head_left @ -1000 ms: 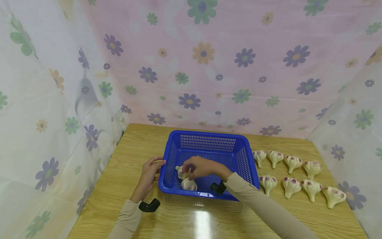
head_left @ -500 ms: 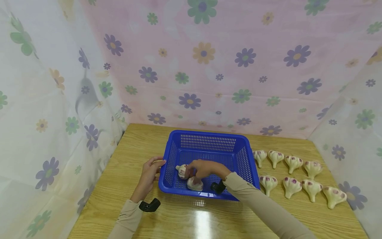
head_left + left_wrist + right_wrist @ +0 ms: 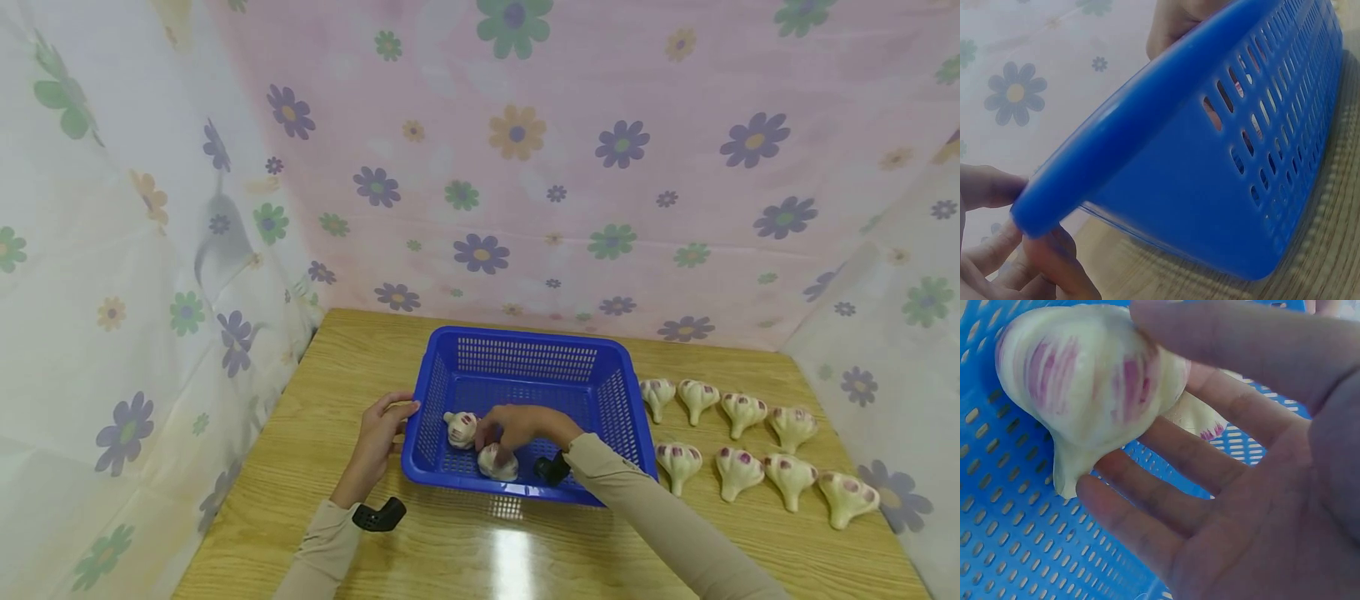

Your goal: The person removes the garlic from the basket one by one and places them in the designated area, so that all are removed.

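Observation:
A blue plastic basket (image 3: 525, 490) stands on the table with two garlic bulbs inside, near its left end. The right hand (image 3: 521, 427) reaches into it and holds the nearer garlic bulb (image 3: 497, 463); the right wrist view has the thumb against the top of this purple-streaked bulb (image 3: 1085, 381) and the fingers behind it. Just left of that hand lies the other garlic bulb (image 3: 461, 430), largely hidden behind the fingers in the right wrist view. At the basket's left side the left hand (image 3: 378, 437) grips the rim (image 3: 1110, 131), with fingers above and below the edge.
To the basket's right, several garlic bulbs lie in two rows, a back row (image 3: 744, 412) and a front row (image 3: 738, 473). Wooden table (image 3: 315, 367) surrounds the basket. Flowered cloth (image 3: 555, 167) hangs behind and at both sides.
The right hand has shifted the nearer bulb slightly rightward inside the basket, away from the other bulb, which now shows more. The left hand stays on the rim. The head view has shifted a little.

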Demonstrator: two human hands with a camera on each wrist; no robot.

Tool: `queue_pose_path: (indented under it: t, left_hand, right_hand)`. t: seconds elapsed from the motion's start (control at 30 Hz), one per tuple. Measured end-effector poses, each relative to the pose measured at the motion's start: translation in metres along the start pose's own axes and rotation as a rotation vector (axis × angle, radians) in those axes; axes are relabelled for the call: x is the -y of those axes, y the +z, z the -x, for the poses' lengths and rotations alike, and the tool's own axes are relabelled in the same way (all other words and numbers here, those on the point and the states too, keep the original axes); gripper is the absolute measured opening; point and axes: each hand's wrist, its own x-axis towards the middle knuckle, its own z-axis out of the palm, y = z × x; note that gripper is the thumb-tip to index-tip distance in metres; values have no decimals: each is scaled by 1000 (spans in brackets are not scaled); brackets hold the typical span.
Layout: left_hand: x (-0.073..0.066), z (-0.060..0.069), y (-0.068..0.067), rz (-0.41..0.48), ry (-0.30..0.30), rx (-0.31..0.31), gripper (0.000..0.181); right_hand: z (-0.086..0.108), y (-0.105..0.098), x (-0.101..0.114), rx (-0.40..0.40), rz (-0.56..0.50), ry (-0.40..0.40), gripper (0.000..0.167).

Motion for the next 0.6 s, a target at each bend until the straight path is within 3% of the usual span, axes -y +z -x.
queue_pose_path:
  t: [0.6]
  left_hand:
    - [2,1,1,3,15,-26,34]
  right_hand:
    - [3,-2,-12,65,-29,40,39]
